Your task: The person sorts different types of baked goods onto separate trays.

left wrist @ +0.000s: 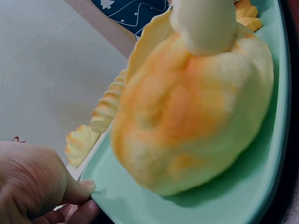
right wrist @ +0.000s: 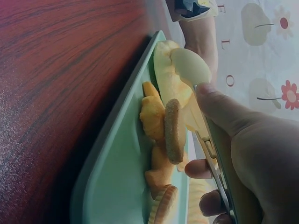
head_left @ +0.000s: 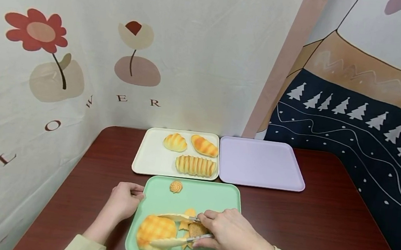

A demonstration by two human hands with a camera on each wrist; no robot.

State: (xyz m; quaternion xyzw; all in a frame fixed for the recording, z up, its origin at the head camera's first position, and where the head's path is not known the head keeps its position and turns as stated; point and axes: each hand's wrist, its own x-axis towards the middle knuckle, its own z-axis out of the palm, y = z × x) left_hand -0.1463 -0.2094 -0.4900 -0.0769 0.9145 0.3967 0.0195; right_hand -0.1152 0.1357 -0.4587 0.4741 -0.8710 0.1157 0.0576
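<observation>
My left hand (head_left: 125, 201) pinches the left rim of a green tray (head_left: 215, 194), its thumb on top, as the left wrist view shows. With my right hand (head_left: 227, 233) I grip metal tongs with cream-coloured ends (head_left: 168, 243). Those ends spread over a round, golden bun (head_left: 154, 229) at the tray's front left, one toward its far side and one at its near side. In the left wrist view an end touches the bun (left wrist: 187, 126). Several cookies (right wrist: 174, 130) lie under and beside the tongs. A swirl cookie (head_left: 176, 186) sits near the tray's back edge.
Behind the green tray stands a white tray (head_left: 152, 158) bearing a ridged long loaf (head_left: 195, 166) and two smaller breads, one a striped roll (head_left: 204, 146). A lavender tray (head_left: 261, 163) adjoins it on the right. A printed curtain (head_left: 208, 60) hangs behind the dark wooden table (head_left: 303, 231).
</observation>
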